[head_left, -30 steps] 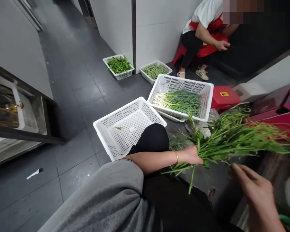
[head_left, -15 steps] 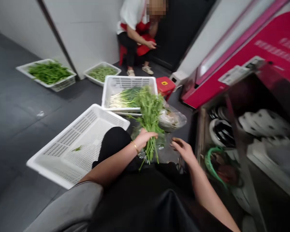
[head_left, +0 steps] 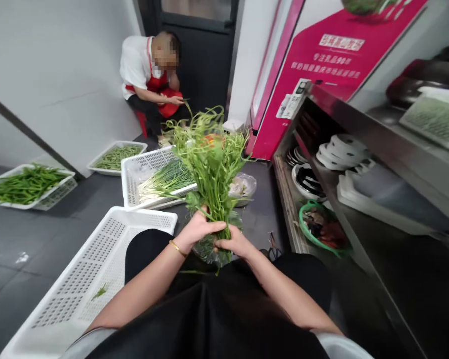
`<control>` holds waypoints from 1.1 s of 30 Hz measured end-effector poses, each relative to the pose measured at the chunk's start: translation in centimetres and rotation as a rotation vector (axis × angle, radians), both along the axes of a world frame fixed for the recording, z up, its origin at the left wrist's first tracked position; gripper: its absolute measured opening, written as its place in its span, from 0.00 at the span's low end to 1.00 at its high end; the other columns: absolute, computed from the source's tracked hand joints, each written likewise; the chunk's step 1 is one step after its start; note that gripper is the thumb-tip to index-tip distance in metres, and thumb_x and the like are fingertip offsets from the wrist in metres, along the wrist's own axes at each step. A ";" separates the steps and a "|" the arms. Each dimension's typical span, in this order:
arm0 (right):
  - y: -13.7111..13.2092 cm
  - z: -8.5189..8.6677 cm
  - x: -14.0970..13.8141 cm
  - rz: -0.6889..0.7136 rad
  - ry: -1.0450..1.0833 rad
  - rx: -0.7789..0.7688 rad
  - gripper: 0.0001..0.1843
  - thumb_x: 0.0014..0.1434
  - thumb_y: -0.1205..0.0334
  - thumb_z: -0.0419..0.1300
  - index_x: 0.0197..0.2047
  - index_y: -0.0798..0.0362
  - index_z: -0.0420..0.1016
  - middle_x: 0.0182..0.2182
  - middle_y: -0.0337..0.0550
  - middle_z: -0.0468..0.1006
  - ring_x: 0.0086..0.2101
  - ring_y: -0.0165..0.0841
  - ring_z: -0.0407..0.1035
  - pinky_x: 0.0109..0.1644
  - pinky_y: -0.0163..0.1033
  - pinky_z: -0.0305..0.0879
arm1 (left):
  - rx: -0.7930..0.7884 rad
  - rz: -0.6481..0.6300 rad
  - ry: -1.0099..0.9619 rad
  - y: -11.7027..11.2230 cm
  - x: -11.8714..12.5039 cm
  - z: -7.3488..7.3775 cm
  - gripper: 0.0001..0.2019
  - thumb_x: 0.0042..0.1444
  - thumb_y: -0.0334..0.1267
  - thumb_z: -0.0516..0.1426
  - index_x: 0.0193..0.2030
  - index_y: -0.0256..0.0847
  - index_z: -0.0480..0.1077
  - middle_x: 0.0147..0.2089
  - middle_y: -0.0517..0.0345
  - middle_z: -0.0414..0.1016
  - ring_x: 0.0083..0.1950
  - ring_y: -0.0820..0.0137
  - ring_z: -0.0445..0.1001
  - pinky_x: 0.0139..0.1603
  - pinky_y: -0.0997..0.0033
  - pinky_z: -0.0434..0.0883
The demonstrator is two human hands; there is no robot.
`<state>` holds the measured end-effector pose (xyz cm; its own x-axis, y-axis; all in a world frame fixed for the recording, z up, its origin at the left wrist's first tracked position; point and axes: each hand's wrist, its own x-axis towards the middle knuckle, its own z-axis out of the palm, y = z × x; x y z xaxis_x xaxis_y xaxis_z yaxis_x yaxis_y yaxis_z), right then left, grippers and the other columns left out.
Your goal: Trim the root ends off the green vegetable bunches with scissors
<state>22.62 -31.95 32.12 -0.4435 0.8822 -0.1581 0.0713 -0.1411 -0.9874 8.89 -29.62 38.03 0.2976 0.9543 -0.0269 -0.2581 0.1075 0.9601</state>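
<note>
The floor (head_left: 45, 234) is dark grey tile, and white walls stand behind it. Far on the left sits a white basket of green beans (head_left: 26, 185). Next to it, closer to the wall, is another small basket of greens (head_left: 115, 157). A person in a red apron (head_left: 149, 80) crouches by the dark door at the back, with hands down at the knees.

Nearer to us lies a big white basket (head_left: 93, 279) on the floor. Only one tiny green bit is in it. Behind it is a basket of spring onions (head_left: 159, 177), with their white ends toward the left.

In the middle, the person wearing the camera sits with black trousers showing. The left hand (head_left: 198, 230), with a gold bangle on the wrist, is wrapped around the stems of a bunch of leafy greens (head_left: 209, 159). The right hand (head_left: 235, 244) is closed on the same stems, just under and beside the left one. The bunch stands upright above the lap, in front of the onions. A clear plastic bag (head_left: 243, 187) lies on the floor behind it.

On the right is a steel shelf (head_left: 359, 139) with white plates (head_left: 340, 149) and a green bowl (head_left: 322, 229). A pink sign (head_left: 322, 65) stands behind it.
</note>
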 end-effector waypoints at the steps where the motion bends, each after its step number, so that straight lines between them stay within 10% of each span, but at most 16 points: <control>1: -0.1 -0.1 -0.3 -0.057 -0.048 0.038 0.12 0.44 0.65 0.61 0.35 0.52 0.67 0.23 0.34 0.74 0.25 0.32 0.70 0.30 0.37 0.67 | -0.019 -0.017 0.003 0.1 0.2 0.2 0.21 0.32 0.33 0.70 0.38 0.35 0.76 0.35 0.51 0.79 0.39 0.61 0.76 0.43 0.65 0.72; 4: -0.5 0.4 -0.8 -0.151 -0.260 0.219 0.14 0.46 0.63 0.62 0.38 0.53 0.69 0.30 0.39 0.76 0.31 0.34 0.71 0.34 0.38 0.68 | -0.126 -0.016 0.024 0.1 0.9 -0.4 0.12 0.36 0.35 0.67 0.29 0.32 0.77 0.30 0.50 0.79 0.34 0.63 0.76 0.39 0.66 0.72; 8: -1.9 4.4 1.9 0.208 -0.679 0.455 0.21 0.45 0.47 0.66 0.37 0.53 0.72 0.34 0.46 0.77 0.34 0.39 0.72 0.38 0.40 0.66 | -0.217 0.001 0.003 0.0 0.6 -1.8 0.06 0.37 0.33 0.64 0.22 0.32 0.73 0.21 0.54 0.74 0.23 0.69 0.72 0.27 0.70 0.70; 13: -1.6 9.6 4.6 -0.204 -0.809 0.610 0.20 0.58 0.44 0.55 0.38 0.53 0.72 0.33 0.46 0.77 0.31 0.32 0.70 0.36 0.36 0.61 | -0.202 -0.002 0.061 0.1 0.4 -2.1 0.06 0.36 0.31 0.63 0.22 0.34 0.70 0.18 0.59 0.71 0.20 0.73 0.69 0.22 0.74 0.66; 20: 1.2 8.5 4.5 -0.113 -0.231 0.342 0.18 0.61 0.51 0.54 0.27 0.54 0.74 0.15 0.35 0.67 0.18 0.26 0.62 0.25 0.32 0.57 | -0.318 -0.141 -0.014 -0.7 0.0 -2.3 0.11 0.34 0.31 0.65 0.28 0.32 0.73 0.23 0.57 0.73 0.22 0.72 0.69 0.24 0.73 0.66; 25: 0.4 7.8 11.4 -0.417 0.291 0.226 0.19 0.55 0.46 0.59 0.24 0.53 0.70 0.11 0.29 0.56 0.12 0.22 0.49 0.16 0.31 0.49 | -0.457 -0.183 -0.195 -0.8 -1.1 -3.6 0.09 0.34 0.31 0.64 0.25 0.30 0.71 0.22 0.55 0.70 0.21 0.74 0.67 0.21 0.74 0.64; 30: -0.2 6.0 15.6 -0.147 -0.434 0.160 0.24 0.49 0.39 0.60 0.28 0.54 0.73 0.16 0.38 0.69 0.19 0.31 0.65 0.25 0.38 0.64 | -0.479 -0.120 -0.140 -0.5 -1.2 -4.0 0.11 0.33 0.30 0.65 0.27 0.29 0.73 0.24 0.54 0.73 0.23 0.72 0.71 0.24 0.72 0.68; 33: 0.4 6.1 13.1 -0.318 -0.709 0.343 0.22 0.52 0.43 0.61 0.40 0.54 0.75 0.34 0.48 0.77 0.30 0.33 0.71 0.36 0.39 0.67 | -0.449 -0.109 -0.059 -0.5 -0.9 -3.9 0.11 0.33 0.29 0.66 0.28 0.29 0.73 0.26 0.52 0.75 0.24 0.70 0.73 0.25 0.71 0.71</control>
<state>35.72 -31.57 38.17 -0.0630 0.9980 -0.0061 0.6967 0.0396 -0.7163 8.02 -30.17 34.16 0.4086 0.8154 -0.4100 -0.2755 0.5385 0.7963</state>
